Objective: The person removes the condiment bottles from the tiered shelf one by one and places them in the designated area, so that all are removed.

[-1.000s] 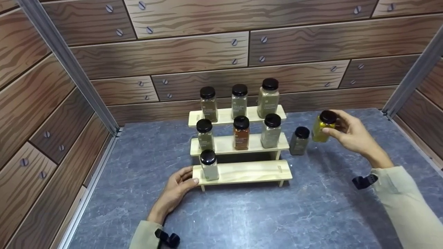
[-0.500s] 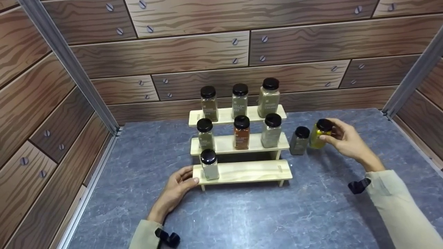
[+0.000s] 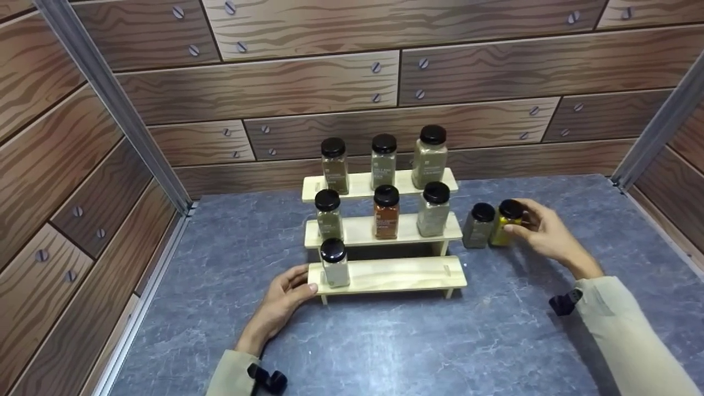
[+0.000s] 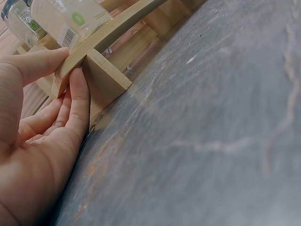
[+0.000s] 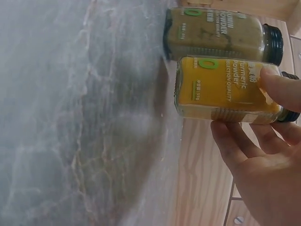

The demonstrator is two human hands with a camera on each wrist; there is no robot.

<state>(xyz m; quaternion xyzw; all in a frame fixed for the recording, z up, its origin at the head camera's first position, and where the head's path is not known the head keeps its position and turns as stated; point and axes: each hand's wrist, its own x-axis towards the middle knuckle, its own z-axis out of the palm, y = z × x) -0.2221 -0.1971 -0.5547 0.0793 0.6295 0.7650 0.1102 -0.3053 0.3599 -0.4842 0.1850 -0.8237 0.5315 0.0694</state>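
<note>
A three-tier wooden spice rack [image 3: 396,273] stands mid-table, bearing black-capped spice jars. My left hand [image 3: 278,301] pinches the left end of its bottom shelf; in the left wrist view the thumb [image 4: 49,61] lies on top and the fingers curl beneath. To the right of the rack, my right hand [image 3: 550,236] holds a turmeric powder jar [image 5: 216,84] between thumb and fingers. That yellow jar is upright, its base at or close to the table. Close beside it stands a greyish-brown cumin powder jar [image 5: 211,35]; whether the two touch is hard to tell.
Three jars line the top shelf, among them a taller green one [image 3: 429,162]. The middle shelf carries three, including a red-orange jar [image 3: 386,217]. One pale jar [image 3: 334,268] stands at the bottom shelf's left end. Wood-patterned walls [image 3: 313,82] enclose the grey marbled table [image 3: 379,346].
My right hand has brought the turmeric jar down and leftward, to the side of the cumin jar. My left hand has kept its grip on the rack.
</note>
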